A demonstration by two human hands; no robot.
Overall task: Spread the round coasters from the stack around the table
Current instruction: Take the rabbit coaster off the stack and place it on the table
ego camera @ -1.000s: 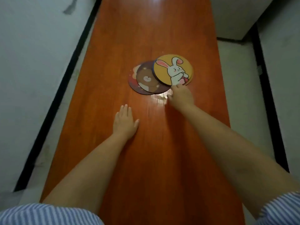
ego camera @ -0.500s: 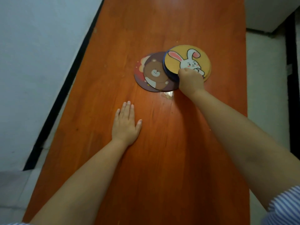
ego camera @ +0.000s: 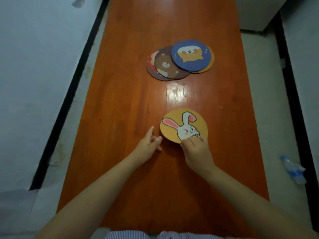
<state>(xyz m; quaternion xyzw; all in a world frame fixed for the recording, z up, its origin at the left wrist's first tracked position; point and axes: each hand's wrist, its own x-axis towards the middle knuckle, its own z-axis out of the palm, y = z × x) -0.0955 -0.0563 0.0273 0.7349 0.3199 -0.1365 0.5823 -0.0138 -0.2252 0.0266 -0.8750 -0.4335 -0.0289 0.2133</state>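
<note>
The right hand (ego camera: 196,152) pinches the near edge of the rabbit coaster (ego camera: 183,125) (yellow, apparently flat on the desk (ego camera: 120,100)). Just left of that grip, the left hand (ego camera: 148,145) rests loosely open, empty. The stack (ego camera: 180,60) lies well beyond.

Glossy orange-brown wooden table (ego camera: 120,100) with a light glare, matt printed round yellow rabbit coaster (ego camera: 174,128), crinkled clear plastic bottle (ego camera: 291,169)

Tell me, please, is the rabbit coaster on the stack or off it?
Off: the rabbit coaster, pinched by the right hand, sits apart from the stack.
</note>
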